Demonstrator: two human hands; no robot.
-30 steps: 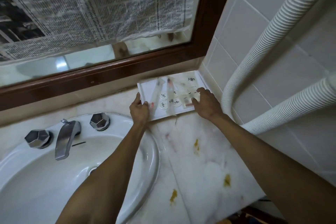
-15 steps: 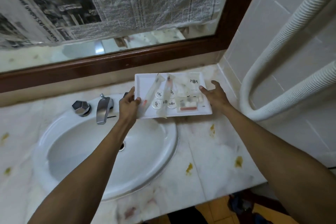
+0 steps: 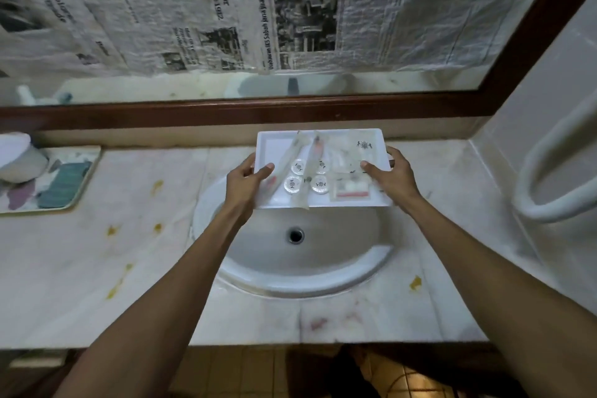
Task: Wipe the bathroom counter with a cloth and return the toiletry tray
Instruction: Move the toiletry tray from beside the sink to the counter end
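Observation:
A white toiletry tray (image 3: 277,145) hangs in the air over the back of the sink, held level by both hands. It carries several wrapped toiletries: long sachets, round white packets and a small kit with a red stripe. My left hand (image 3: 245,181) grips its left edge, thumb on top. My right hand (image 3: 392,176) grips its right edge the same way. The marble counter (image 3: 106,268) shows yellow and pink stains on both sides of the basin. A teal folded cloth (image 3: 63,186) lies on a second tray at the far left.
The white oval sink (image 3: 300,265) with its drain sits in the middle; the tap is hidden behind the tray. A patterned tray (image 3: 87,171) with a white container (image 3: 19,157) stands at far left. A newspaper-covered mirror lies behind, and a white corrugated hose (image 3: 549,203) hangs on the right wall.
The tray has been lifted from the counter's back right corner and carried left, now over the sink. Both hands keep hold of it. The view has swung left.

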